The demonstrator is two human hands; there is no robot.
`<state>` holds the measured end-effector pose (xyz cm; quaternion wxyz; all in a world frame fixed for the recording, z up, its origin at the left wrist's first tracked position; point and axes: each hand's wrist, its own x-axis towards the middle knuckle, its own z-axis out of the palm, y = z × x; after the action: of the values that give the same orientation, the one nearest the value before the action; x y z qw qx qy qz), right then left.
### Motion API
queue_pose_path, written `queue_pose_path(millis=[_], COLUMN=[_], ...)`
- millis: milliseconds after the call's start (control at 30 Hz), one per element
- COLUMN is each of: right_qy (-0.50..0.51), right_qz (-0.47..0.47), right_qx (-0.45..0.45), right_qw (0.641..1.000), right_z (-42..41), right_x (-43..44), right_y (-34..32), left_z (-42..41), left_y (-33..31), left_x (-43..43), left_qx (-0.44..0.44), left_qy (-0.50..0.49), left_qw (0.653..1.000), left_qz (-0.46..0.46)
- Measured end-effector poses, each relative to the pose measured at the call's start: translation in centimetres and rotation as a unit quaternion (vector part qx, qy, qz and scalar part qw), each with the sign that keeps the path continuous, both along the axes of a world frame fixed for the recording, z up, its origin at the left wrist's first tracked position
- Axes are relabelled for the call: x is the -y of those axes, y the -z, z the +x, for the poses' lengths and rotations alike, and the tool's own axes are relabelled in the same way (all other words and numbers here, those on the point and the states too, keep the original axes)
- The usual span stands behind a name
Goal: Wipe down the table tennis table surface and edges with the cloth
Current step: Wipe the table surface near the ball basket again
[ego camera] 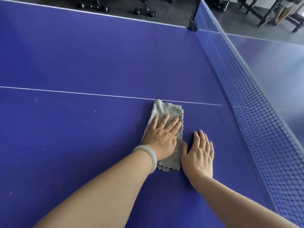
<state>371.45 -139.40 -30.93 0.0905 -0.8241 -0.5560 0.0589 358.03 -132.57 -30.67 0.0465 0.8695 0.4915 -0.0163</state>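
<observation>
A grey-green cloth lies flat on the blue table tennis table, just below the white centre line. My left hand, with a pale bangle on its wrist, presses flat on the cloth with straight, spread fingers. Right beside it, my right hand rests flat on the bare table surface, fingers straight, its thumb next to the cloth's right edge.
The blue net runs along the right, held by a black post at the far edge. The white-lined far table edge borders a dark floor with wheeled table legs. A person's legs and furniture stand far right.
</observation>
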Motion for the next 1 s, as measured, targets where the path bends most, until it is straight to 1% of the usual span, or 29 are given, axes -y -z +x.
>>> queue_pose_path(millis=[67,133,233,333,367,433,533,700,767,833,900,933,1000], right_qy=[0.0,0.0,0.002,0.003,0.002,0.0,0.001,-0.001,-0.004,-0.005,-0.004,-0.004,-0.003], right_qz=[-0.003,-0.009,-0.008,-0.005,-0.003,-0.003,-0.006,-0.005,-0.007,-0.008,-0.005,-0.005,-0.005], right_qx=[-0.001,0.0,0.001,0.004,0.005,0.005,-0.001,-0.014,-0.017,-0.018,-0.02,-0.02,-0.019], right_qw=[1.0,1.0,1.0,1.0,1.0,1.0,1.0,1.0,1.0,1.0,1.0,1.0,1.0], right_z=[-0.2,-0.2,0.0,0.1,0.1,0.3,0.2,0.1,0.1,0.0,-0.1,-0.1,0.1], right_x=[-0.3,-0.1,0.1,0.0,-0.1,-0.2,-0.1,0.1,0.2,0.3,0.3,0.2,0.0], right_y=[-0.1,-0.2,-0.2,0.1,0.2,0.3,0.3,0.0,-0.1,-0.2,-0.3,-0.3,-0.3], left_z=[0.0,-1.5,-6.5,-12.6,-13.6,-13.0,-9.1,-3.1,-2.6,-4.5,-8.2,-10.2,-13.9], left_y=[-0.1,0.0,0.1,0.5,0.6,0.5,0.2,-0.3,-0.2,0.0,-0.1,-0.1,-0.3], left_x=[-0.9,-2.0,-3.9,-4.8,-4.6,-3.5,0.0,9.8,14.5,16.7,15.4,14.0,10.5], left_qx=[-0.005,0.012,0.035,0.019,0.011,0.009,0.036,0.071,0.084,0.09,0.079,0.067,0.045], left_qy=[0.032,0.013,-0.127,-0.251,-0.276,-0.294,-0.26,-0.117,-0.055,-0.002,-0.004,-0.034,-0.13], left_qw=[0.999,1.0,0.991,0.968,0.961,0.955,0.965,0.99,0.995,0.996,0.997,0.996,0.989], left_qz=[-0.008,-0.01,0.009,0.016,0.017,0.023,0.03,0.024,0.01,-0.004,0.022,0.043,0.06])
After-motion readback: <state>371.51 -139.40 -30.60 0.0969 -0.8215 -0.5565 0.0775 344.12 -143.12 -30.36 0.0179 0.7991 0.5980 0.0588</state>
